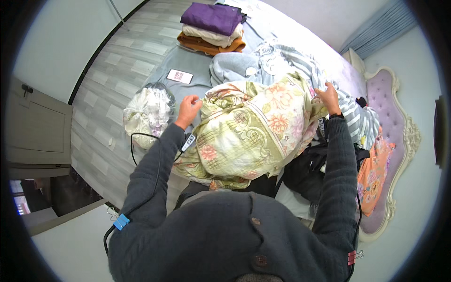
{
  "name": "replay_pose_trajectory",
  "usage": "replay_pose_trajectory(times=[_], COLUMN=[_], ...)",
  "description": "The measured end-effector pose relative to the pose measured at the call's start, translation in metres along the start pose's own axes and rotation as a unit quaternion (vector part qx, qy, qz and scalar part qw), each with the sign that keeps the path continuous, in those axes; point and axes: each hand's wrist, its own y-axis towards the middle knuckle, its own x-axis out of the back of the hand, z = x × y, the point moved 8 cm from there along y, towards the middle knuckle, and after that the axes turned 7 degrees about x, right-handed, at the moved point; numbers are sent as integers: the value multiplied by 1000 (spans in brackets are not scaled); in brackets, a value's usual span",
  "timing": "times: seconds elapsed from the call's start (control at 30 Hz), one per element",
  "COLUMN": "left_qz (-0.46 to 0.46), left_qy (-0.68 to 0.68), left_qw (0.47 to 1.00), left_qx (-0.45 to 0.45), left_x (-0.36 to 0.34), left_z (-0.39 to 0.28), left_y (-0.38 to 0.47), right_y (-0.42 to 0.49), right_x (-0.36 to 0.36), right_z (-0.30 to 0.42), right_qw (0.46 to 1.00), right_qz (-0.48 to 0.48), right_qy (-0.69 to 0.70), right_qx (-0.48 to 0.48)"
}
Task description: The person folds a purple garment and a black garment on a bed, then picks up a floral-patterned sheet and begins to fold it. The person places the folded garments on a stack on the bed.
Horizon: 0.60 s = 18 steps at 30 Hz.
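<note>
A large floral cloth [246,137], green, cream and pink with a scroll border, lies bunched before me and hangs over the bed's edge. At its upper left edge is my left hand [189,111], its fingers bent near the fabric; whether they pinch it cannot be told. My right hand [328,99] is at the cloth's right side, thumb and fingers apart, over striped fabric, with no cloth seen between them. Grey-and-white striped bedding [347,116] and a grey-blue plush cloth [232,67] lie beyond the floral one.
A folded stack with a purple cloth [213,17] on top stands at the bed's far left. Near it lies a phone [179,76]. A clear plastic bag [148,109] holds white items. At right are a black garment [304,169], an orange floral pillow [375,176] and a tufted headboard [382,95].
</note>
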Motion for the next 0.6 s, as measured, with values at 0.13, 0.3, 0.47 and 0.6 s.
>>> replay_pose_trajectory(times=[0.13,0.3,0.47,0.6], left_qz=[46,47,59,31], left_qy=[51,97,-50,-285], left_qw=[996,994,975,914], left_qx=[-62,32,208,289], left_x=[-13,-32,-18,5], left_z=[13,73,123,97], left_y=[-55,-82,-62,-68], right_y=[-47,-84,-58,-14], right_x=[-31,-40,-4,24], right_z=[-32,-67,-63,-66], right_qw=[994,940,888,854], right_qz=[23,-78,-187,-296], right_qy=[69,310,411,424], right_qx=[-83,-120,-86,-58])
